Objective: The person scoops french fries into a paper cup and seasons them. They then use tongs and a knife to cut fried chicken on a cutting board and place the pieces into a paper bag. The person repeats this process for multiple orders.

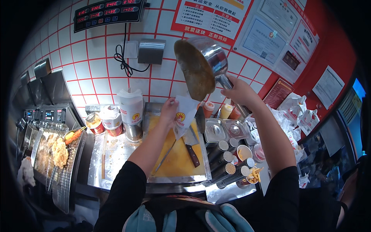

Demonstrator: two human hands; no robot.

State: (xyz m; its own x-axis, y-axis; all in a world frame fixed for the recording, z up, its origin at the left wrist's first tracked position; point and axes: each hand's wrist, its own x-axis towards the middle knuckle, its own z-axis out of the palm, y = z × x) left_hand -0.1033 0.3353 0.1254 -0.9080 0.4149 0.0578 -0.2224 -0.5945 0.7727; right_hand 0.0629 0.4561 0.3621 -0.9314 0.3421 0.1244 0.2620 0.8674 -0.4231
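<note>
My left hand grips a white printed paper bag by its left side, above the cutting board. In my right hand is the handle of a large stainless-steel scoop. The scoop is raised and tipped, its brownish inner face turned left, and its lower lip meets or overlaps the bag's mouth; whether it reaches inside cannot be told. Below lies a yellow cutting board in a metal tray. On it rest a cleaver with a wooden handle and a thin metal rod. The bag partly covers both.
Shaker bottles and cups of fries crowd the right, near lidded steel pans and sauce bottles. Stacked paper bags stand left. Farther left, a wire rack holds fried chicken. A timer panel hangs above.
</note>
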